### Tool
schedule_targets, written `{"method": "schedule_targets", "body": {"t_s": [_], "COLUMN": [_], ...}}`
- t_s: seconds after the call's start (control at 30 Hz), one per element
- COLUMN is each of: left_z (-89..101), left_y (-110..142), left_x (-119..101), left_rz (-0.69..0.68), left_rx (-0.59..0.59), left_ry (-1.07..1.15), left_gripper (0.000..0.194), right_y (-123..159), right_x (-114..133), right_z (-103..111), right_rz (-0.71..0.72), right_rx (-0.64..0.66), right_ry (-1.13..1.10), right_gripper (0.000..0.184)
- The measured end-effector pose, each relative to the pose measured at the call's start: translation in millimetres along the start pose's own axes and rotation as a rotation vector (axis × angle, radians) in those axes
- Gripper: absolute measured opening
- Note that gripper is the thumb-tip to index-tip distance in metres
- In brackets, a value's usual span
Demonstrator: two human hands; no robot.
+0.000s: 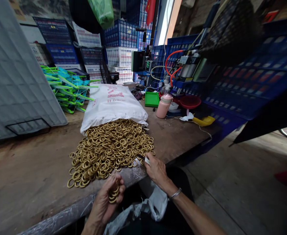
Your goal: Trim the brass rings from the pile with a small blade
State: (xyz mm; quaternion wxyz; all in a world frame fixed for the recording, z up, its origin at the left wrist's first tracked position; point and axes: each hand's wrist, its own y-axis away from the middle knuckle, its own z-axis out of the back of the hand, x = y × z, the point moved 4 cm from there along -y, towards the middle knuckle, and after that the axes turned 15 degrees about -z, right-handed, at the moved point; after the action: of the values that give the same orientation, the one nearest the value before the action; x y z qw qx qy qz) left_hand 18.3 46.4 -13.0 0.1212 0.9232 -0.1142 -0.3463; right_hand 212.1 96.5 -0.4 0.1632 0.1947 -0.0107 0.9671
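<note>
A heap of brass-coloured rings [111, 143] spills from the mouth of a white woven sack [114, 109] across the table. In front of the pile, at the table's near edge, my left hand [103, 200] curls around several gold rings [113, 195]. Its thumb and index finger pinch close together at the top. My right hand [157, 171] is at the pile's right corner, closed on a small tool [147, 161] with a whitish handle and a dark tip. That tip points left at the nearest rings; its exact kind is unclear.
A pink bottle [164, 106], a green tray [152, 99] and a red dish [190, 102] stand at the back right near a machine with orange hoses [188, 67]. Green and teal plastic pieces [67, 88] lie behind a grey padded panel [18, 71]. Stacked crates [121, 34] fill the back.
</note>
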Motion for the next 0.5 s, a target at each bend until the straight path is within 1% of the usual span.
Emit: {"method": "schedule_targets", "body": {"t_s": [0.07,0.17,0.27,0.33,0.4,0.5], "left_z": [-2.4,-8.3,-12.8,-14.2,-14.6,-12.9], "left_y": [-2,-5,-7,-8,-9,-9], "left_x": [2,3,3,2,2,1], "left_rz": [-0.010,-0.044,-0.106,-0.169,-0.218,-0.249], "left_rx": [0.002,0.009,-0.036,-0.073,-0.089,-0.081], "left_ry": [0.001,-0.042,-0.124,-0.193,-0.254,-0.344], "left_gripper": [0.021,0.021,0.025,0.029,0.034,0.031], "right_y": [1,6,16,24,30,35], "right_x": [-1,8,28,43,56,69], "right_z": [0,-1,-3,-4,-4,-6], "right_rz": [0.021,0.109,0.226,0.285,0.312,0.311], "right_rx": [0.011,0.066,0.154,0.216,0.269,0.352], "right_ry": [-0.059,-0.246,-0.436,-0.509,-0.559,-0.621], "right_gripper": [0.012,0.011,0.009,0.008,0.008,0.010]}}
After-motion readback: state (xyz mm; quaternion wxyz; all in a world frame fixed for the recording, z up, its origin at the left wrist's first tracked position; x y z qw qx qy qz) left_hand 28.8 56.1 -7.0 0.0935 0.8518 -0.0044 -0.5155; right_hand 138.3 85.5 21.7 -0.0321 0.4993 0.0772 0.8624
